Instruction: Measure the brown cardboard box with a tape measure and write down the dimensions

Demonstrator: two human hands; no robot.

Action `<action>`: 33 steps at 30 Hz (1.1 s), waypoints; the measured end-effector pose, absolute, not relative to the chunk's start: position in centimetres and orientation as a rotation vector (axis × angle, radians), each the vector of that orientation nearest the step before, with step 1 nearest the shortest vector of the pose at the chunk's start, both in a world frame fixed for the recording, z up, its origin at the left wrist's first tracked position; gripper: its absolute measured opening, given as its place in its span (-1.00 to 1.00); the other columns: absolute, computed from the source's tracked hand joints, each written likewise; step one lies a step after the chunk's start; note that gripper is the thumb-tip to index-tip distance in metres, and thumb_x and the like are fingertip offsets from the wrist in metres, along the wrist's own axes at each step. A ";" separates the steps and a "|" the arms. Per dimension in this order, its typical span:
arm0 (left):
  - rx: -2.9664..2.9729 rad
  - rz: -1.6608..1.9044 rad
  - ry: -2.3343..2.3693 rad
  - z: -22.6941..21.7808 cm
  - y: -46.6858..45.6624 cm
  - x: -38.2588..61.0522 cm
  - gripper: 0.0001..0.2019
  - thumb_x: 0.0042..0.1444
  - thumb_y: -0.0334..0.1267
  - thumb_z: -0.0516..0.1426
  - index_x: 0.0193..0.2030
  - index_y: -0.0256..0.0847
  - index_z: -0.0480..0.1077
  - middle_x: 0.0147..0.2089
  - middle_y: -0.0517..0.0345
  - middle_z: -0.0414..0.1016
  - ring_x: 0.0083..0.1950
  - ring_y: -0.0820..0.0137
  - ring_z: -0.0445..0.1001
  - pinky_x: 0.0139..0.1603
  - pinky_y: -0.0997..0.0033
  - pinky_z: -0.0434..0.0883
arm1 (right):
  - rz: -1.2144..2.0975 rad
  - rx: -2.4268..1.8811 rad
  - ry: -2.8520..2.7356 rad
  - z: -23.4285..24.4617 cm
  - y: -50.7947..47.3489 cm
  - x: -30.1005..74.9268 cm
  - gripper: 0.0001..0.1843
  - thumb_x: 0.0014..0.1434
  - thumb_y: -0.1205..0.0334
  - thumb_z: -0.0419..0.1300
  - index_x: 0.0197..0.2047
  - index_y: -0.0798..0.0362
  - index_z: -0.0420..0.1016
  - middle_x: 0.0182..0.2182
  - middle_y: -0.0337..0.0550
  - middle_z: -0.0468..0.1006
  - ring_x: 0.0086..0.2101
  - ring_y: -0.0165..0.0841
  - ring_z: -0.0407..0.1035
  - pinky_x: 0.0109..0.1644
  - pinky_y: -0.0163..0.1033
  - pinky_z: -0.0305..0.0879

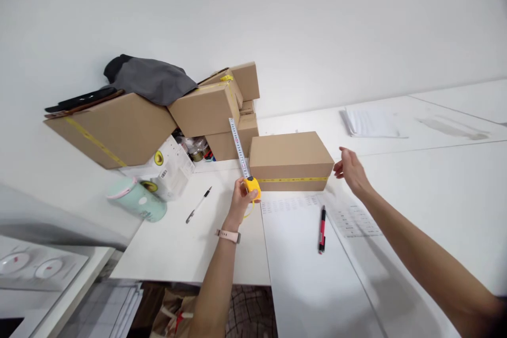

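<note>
My left hand (242, 196) grips a yellow tape measure (252, 187) at the front left corner of a brown cardboard box (289, 156) on the white table. Its white blade (238, 148) sticks up and away along the box's left end. A strip of yellow tape runs across the box's front face. My right hand (350, 170) hovers just right of the box's right end, fingers loosely spread, holding nothing. A watch is on my left wrist.
A red and black pen (322, 229) lies on printed sheets (348, 219) in front of the box. A black pen (198, 204) and a mint green tumbler (138, 199) lie to the left. Stacked cardboard boxes (119, 127) with a grey cloth stand behind. Papers (370, 122) lie far right.
</note>
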State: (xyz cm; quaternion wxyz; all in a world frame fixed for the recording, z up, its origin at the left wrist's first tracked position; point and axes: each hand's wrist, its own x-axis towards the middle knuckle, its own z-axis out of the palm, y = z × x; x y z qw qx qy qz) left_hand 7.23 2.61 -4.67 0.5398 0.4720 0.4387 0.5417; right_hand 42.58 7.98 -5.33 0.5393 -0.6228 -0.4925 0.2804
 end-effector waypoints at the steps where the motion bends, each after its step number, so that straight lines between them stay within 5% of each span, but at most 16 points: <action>1: 1.120 1.277 1.027 -4.5 3.0 7.2 -0.40 -0.11 -0.09 0.37 0.06 -0.12 0.27 -0.10 0.12 0.45 -0.20 0.34 0.52 -0.29 0.33 0.54 | 0.710 -1.446 -1.190 -5.2 7.5 41.9 -0.19 0.26 -0.41 -0.08 0.33 0.01 0.26 -0.47 -0.23 0.44 -0.52 -0.35 0.34 -0.46 -0.23 0.40; 9: 1.168 1.338 0.946 -0.5 5.7 6.6 -0.43 -0.05 -0.02 0.33 0.05 -0.16 0.26 -0.12 0.13 0.47 -0.29 0.40 0.53 -0.29 0.36 0.52 | 0.439 -1.487 -1.318 2.5 10.3 40.0 -0.28 0.13 -0.37 0.15 0.21 -0.14 0.46 -0.43 -0.23 0.41 -0.41 -0.27 0.33 -0.36 -0.18 0.33; 13: 1.173 1.331 0.946 0.0 6.2 6.9 -0.43 -0.06 -0.01 0.34 0.03 -0.18 0.28 -0.13 0.10 0.49 -0.31 0.38 0.54 -0.30 0.34 0.52 | 0.261 -1.700 -1.347 3.2 12.2 39.6 -0.52 0.21 -0.27 0.09 -0.10 -0.09 0.55 -0.34 -0.13 0.49 -0.30 -0.19 0.38 -0.18 -0.08 0.31; 18: 1.193 1.344 0.949 -0.4 5.1 8.5 -0.35 -0.10 -0.07 0.39 0.09 -0.15 0.24 -0.11 0.09 0.50 -0.20 0.32 0.54 -0.25 0.31 0.53 | -0.074 -1.661 -1.429 2.1 14.0 38.1 -0.59 0.33 -0.11 -0.03 -0.39 -0.03 0.37 -0.12 0.04 0.51 -0.05 -0.10 0.33 -0.02 -0.07 0.24; 22: 1.205 1.331 0.952 -0.7 4.9 9.2 -0.31 -0.16 -0.10 0.42 0.09 -0.15 0.24 -0.12 0.08 0.51 -0.16 0.30 0.53 -0.23 0.32 0.53 | -0.089 -1.692 -1.541 2.3 15.7 37.3 -0.54 0.40 -0.04 -0.14 -0.46 -0.03 0.27 -0.31 -0.03 0.53 -0.18 -0.16 0.35 -0.12 -0.13 0.18; 33: 1.202 1.391 1.005 -0.4 5.0 8.9 -0.36 -0.10 0.00 0.37 0.08 -0.14 0.26 -0.21 0.15 0.50 -0.28 0.34 0.54 -0.26 0.30 0.53 | -0.254 -1.811 -1.439 3.2 16.4 35.4 -0.41 0.43 0.05 -0.24 -0.41 0.05 0.49 -0.27 0.04 0.60 -0.14 -0.11 0.35 -0.34 -0.16 0.04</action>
